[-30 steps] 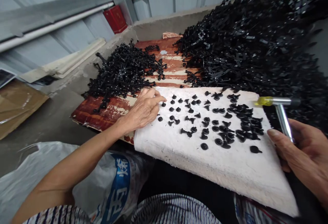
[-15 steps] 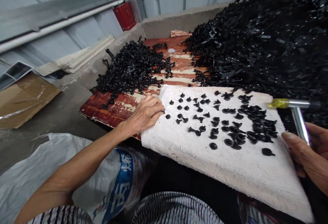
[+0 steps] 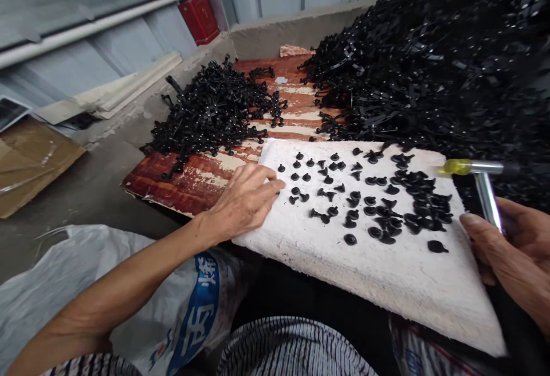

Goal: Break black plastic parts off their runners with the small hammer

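Note:
A white foam slab (image 3: pixel 326 261) lies in front of me with several small black plastic studs (image 3: pixel 369 201) standing on it. My left hand (image 3: pixel 243 199) rests at the slab's left edge, fingers curled together, tips pinching at a stud near the edge. My right hand (image 3: pixel 513 253) at the right edge is closed round the metal shaft of a small hammer (image 3: pixel 479 172) with a yellow tip, held just above the slab's right side.
A small heap of black plastic parts (image 3: pixel 215 112) sits on a worn red board (image 3: pixel 193 178) behind the slab. A very large heap of black parts (image 3: pixel 429 61) fills the right. A white printed sack (image 3: pixel 189 307) lies below left, cardboard (image 3: pixel 30 164) far left.
My left hand slid a little down and toward me along the slab's left edge, with its fingers curling. The hammer hand has kept its place; the camera shifted slightly.

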Tool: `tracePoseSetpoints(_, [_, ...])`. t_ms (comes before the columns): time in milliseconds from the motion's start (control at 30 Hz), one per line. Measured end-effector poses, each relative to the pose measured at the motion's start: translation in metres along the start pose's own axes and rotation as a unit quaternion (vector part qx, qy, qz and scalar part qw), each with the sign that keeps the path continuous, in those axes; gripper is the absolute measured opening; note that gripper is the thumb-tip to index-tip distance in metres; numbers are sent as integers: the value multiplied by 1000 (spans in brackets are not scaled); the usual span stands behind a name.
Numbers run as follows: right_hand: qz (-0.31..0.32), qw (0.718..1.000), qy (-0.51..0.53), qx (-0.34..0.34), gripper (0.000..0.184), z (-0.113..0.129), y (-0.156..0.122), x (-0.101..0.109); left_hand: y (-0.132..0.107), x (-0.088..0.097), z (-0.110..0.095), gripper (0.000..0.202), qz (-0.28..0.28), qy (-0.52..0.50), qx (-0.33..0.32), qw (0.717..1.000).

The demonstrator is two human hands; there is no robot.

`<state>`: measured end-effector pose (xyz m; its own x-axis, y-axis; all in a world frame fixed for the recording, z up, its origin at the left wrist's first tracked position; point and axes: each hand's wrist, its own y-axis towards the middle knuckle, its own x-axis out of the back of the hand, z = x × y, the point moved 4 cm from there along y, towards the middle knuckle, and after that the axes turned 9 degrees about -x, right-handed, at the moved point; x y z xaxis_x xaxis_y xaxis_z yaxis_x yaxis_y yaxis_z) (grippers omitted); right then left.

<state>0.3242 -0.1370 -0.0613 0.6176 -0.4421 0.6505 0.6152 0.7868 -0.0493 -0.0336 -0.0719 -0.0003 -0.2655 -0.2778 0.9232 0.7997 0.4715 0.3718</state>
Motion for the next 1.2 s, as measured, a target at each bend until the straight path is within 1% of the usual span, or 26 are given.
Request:
tracePoseSetpoints(67, [12,999,3,-31,65,6,-2,1,5,-4,-10,26,18,9,-32,999])
tracePoseSetpoints(133, [14,998,0,-54,65,12,-4,3,5,-6,-18,26,27,14,-53,998])
tracePoseSetpoints(200, [14,998,11,-68,67,18,-6,4,1,-4,-22,25,25,11,-53,998])
tracePoseSetpoints(300, [24,996,34,-85,67,24,-7,3,-6,3,-25,22,20,-9,-29,999])
tracePoseSetpoints(367, [23,996,33,-85,65,27,-8,3,-7,6,-27,20,18,-24,-13,999])
tracePoseSetpoints(433, [17,996,30,-84,62,30,-10,3,-3,5,-29,22,21,-30,-2,999])
tracePoseSetpoints(567, [35,994,46,-93,58,33,-14,3,13,-4,-33,31,50,-14,3,999])
tracePoseSetpoints(633, [37,995,44,-86,62,31,-14,4,18,-8,-35,32,64,-4,-1,998])
tracePoseSetpoints(733, [29,995,44,-79,71,28,-10,4,19,-10,-39,34,80,-11,-17,997])
tracePoseSetpoints(833, [35,994,58,-88,71,32,-10,4,21,-8,-43,35,75,-24,-45,996])
tracePoseSetpoints(933, [29,993,59,-103,62,42,-14,5,30,-8,-42,37,71,-30,-59,995])
tracePoseSetpoints(1033, [34,991,67,-114,58,46,-15,5,41,-13,-37,37,87,-29,-54,994])
tracePoseSetpoints(1100, [32,991,62,-118,62,43,-14,5,45,-16,-34,34,95,-24,-51,994])
tracePoseSetpoints(1200, [30,994,43,-98,74,33,-9,5,44,-18,-29,34,93,-23,-41,995])
